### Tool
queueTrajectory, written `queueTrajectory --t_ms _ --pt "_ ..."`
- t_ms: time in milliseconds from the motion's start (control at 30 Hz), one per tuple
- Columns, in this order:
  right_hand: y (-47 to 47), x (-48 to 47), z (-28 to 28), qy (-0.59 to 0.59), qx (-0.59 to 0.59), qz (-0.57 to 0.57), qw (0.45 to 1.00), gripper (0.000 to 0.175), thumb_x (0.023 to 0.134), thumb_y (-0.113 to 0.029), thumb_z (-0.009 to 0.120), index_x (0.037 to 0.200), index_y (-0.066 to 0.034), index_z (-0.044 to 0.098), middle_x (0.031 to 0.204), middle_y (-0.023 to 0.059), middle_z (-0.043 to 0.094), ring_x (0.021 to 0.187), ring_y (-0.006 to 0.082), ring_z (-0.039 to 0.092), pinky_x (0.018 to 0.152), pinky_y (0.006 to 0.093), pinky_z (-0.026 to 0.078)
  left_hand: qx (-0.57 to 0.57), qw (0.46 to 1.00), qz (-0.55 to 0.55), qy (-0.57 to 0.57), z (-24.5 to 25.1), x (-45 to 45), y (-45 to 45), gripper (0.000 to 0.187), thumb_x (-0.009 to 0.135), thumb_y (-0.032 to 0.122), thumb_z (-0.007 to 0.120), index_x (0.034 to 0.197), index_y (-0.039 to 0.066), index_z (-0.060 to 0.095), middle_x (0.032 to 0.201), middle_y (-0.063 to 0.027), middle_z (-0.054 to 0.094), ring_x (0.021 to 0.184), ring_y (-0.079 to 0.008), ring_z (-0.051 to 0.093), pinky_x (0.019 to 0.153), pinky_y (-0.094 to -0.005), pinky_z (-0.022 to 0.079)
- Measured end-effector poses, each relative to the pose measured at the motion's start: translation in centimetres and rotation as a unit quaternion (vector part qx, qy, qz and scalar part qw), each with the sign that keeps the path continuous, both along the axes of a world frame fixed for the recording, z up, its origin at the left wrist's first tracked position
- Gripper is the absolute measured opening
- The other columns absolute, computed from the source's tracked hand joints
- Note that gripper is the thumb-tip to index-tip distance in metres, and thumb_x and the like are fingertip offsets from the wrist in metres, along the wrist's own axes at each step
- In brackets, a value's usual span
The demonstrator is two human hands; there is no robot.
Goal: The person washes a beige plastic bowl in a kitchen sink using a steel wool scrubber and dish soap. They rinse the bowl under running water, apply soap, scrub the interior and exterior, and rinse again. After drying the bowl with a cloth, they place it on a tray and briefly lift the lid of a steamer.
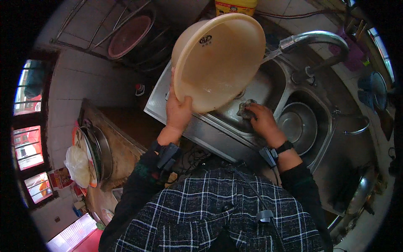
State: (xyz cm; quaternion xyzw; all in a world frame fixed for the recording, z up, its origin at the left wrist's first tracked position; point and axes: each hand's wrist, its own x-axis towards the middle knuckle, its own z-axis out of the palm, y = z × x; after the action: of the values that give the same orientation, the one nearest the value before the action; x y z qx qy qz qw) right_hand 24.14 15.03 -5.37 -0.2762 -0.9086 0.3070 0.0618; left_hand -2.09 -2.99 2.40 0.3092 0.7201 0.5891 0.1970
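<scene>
My left hand [178, 111] grips the near left rim of a beige plastic basin [217, 63], which is tilted up over the left bowl of a stainless steel sink [252, 94]. The thumb lies on the rim and the fingers go behind it, partly hidden. A crumpled, greyish cleaning cloth or scrubber [245, 108] is pinched in my right hand [263, 121], low over the same bowl and apart from the basin. From the chrome faucet [286, 44], a stream of water runs toward the basin's right edge. Dark marks are printed on the basin's inner wall.
A metal basin [296, 126] sits in the right sink bowl. Behind the beige basin stands a yellow container [236, 7]. At left, a plastic bag [77, 167] rests against trays on a worn counter [126, 138]. A pink basin [129, 37] is by a metal rack [94, 34].
</scene>
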Motion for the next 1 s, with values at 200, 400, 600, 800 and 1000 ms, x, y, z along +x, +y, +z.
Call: queueTrajectory --t_ms 200,400,600,800,1000 --pt "-1.1 1.9 -0.3 0.057 -0.014 -0.061 0.996 0.041 0.083 0.000 0.059 0.121 -0.0105 0.066 0.135 0.0153 0.059 0.123 0.0355 0.056 0.103 0.0435 0.046 0.031 0.999 -0.008 0.034 0.3 -0.3 -0.3 0.083 0.080 -0.011 0.043 0.158 0.004 0.020 0.161 -0.0155 0.029 0.146 -0.0244 0.032 0.118 -0.0318 0.025" --pt "-1.4 2.1 0.1 0.116 -0.047 -0.114 0.986 0.036 0.085 0.003 0.056 0.118 -0.0072 0.066 0.128 0.0168 0.063 0.118 0.0361 0.060 0.100 0.0418 0.049 0.108 0.993 0.001 -0.037 -0.9 1.0 0.3 0.080 0.084 -0.010 0.046 0.158 0.005 0.020 0.159 -0.0114 0.033 0.142 -0.0224 0.036 0.117 -0.0332 0.027" --pt "-1.7 2.3 -0.6 0.125 -0.010 -0.074 0.989 0.034 0.081 0.004 0.057 0.113 -0.0034 0.067 0.121 0.0179 0.066 0.114 0.0373 0.061 0.097 0.0437 0.049 0.133 0.989 0.059 -0.039 -1.7 2.5 2.0 0.052 0.095 0.002 0.059 0.143 -0.002 0.039 0.140 -0.0148 0.053 0.126 -0.0234 0.053 0.105 -0.0353 0.043" --pt "-2.2 2.2 -0.9 0.123 0.026 -0.058 0.990 0.033 0.076 0.002 0.059 0.107 -0.0039 0.069 0.110 0.0186 0.069 0.102 0.0374 0.064 0.092 0.0460 0.049 0.145 0.988 0.052 0.001 -0.3 2.5 3.7 0.046 0.097 0.005 0.059 0.140 -0.004 0.044 0.137 -0.0142 0.055 0.123 -0.0232 0.054 0.104 -0.0358 0.044" --pt "-2.2 2.2 -0.5 0.111 0.038 -0.059 0.991 0.023 0.077 0.000 0.059 0.097 -0.0051 0.069 0.099 0.0165 0.068 0.096 0.0375 0.062 0.087 0.0461 0.049 0.135 0.989 0.033 -0.044 1.0 1.8 2.6 0.044 0.097 0.005 0.057 0.139 -0.003 0.045 0.137 -0.0154 0.055 0.123 -0.0236 0.055 0.103 -0.0350 0.045"
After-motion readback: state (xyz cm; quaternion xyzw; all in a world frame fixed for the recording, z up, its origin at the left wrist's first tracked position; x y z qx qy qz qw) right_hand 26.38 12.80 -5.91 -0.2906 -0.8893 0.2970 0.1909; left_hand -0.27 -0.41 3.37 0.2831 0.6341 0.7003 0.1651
